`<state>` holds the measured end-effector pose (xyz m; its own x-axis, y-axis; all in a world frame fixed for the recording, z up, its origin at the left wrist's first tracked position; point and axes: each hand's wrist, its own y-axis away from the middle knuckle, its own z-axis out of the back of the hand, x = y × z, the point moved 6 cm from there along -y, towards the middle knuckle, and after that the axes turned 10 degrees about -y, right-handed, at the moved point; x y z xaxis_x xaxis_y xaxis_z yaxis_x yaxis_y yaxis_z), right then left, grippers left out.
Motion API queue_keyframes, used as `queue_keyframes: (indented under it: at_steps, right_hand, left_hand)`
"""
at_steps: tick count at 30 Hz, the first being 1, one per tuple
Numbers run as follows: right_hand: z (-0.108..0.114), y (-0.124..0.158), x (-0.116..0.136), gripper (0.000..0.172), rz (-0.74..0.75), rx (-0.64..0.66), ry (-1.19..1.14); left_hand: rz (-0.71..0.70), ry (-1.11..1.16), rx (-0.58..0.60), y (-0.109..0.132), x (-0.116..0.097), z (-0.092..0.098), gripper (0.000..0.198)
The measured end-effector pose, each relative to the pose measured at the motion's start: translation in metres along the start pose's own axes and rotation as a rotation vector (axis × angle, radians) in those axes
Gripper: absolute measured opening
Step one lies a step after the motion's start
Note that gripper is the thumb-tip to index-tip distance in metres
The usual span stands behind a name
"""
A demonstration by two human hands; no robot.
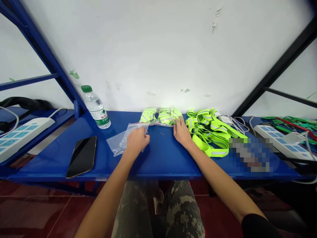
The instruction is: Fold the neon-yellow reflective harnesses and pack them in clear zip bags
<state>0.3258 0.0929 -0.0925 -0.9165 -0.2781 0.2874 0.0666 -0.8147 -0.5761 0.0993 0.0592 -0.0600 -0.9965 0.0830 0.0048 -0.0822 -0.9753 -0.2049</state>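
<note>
My left hand (137,141) is closed, its fingers curled over clear plastic zip bags (118,141) that lie flat on the table. My right hand (182,133) has its fingers stretched forward, touching the rightmost bagged neon-yellow reflective strap (176,113). Two more rolled straps in clear bags, a middle one (164,115) and a left one (148,115), stand in the same row against the wall. Right of my right hand lies a loose heap of neon-yellow reflective straps (210,132) with silver stripes.
On the blue table (163,162) a water bottle (97,107) with a green cap stands at the back left, and a black phone (82,156) lies before it. Power strips lie beyond both sides, one on the left (23,135) and one on the right (284,142). White cables (239,124) lie behind the heap.
</note>
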Motion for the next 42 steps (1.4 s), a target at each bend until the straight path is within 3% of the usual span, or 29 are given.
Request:
queue_keyframes:
  at_steps: [2,6,10,15,21,24,26,29,32,37,42]
  right_hand:
    - [0.004,-0.001,0.002,0.037,-0.014,0.008,0.055]
    - [0.004,-0.001,0.001,0.034,-0.104,0.142,0.084]
    - [0.001,-0.001,-0.007,0.039,-0.107,0.183,-0.045]
    - [0.003,-0.003,-0.008,0.041,-0.016,0.148,-0.207]
    - [0.049,0.012,0.004,0.035,0.013,-0.044,-0.128]
    - [0.074,0.030,-0.013,0.034,-0.105,-0.087,0.029]
    - [0.083,0.041,-0.033,0.045,-0.249,-0.048,0.126]
    - [0.078,0.046,-0.056,0.057,-0.372,0.162,0.177]
    - [0.071,0.038,-0.059,0.041,-0.361,0.263,0.153]
    - [0.062,0.024,-0.048,0.029,-0.291,0.179,-0.057]
    - [0.063,0.013,-0.044,0.022,-0.290,-0.040,-0.520]
  left_hand:
    - [-0.144,0.020,-0.024,0.012,-0.018,0.003,0.025]
    - [-0.496,0.051,-0.058,0.027,-0.066,0.005,0.026]
    - [-0.694,-0.013,-0.024,0.016,-0.097,-0.003,0.028]
    - [-0.627,-0.006,0.101,-0.019,-0.103,-0.010,0.040]
    - [-0.517,0.066,0.037,-0.028,-0.114,-0.007,0.036]
    - [-0.498,0.072,0.017,-0.027,-0.114,-0.013,0.035]
    - [-0.494,0.092,0.006,-0.028,-0.112,-0.014,0.036]
    - [-0.508,0.137,-0.008,-0.030,-0.105,-0.010,0.034]
    - [-0.529,0.185,0.014,-0.032,-0.097,-0.003,0.031]
    - [-0.440,0.260,0.072,-0.041,-0.070,0.000,0.041]
    - [-0.319,0.176,0.125,-0.040,-0.043,0.002,0.035]
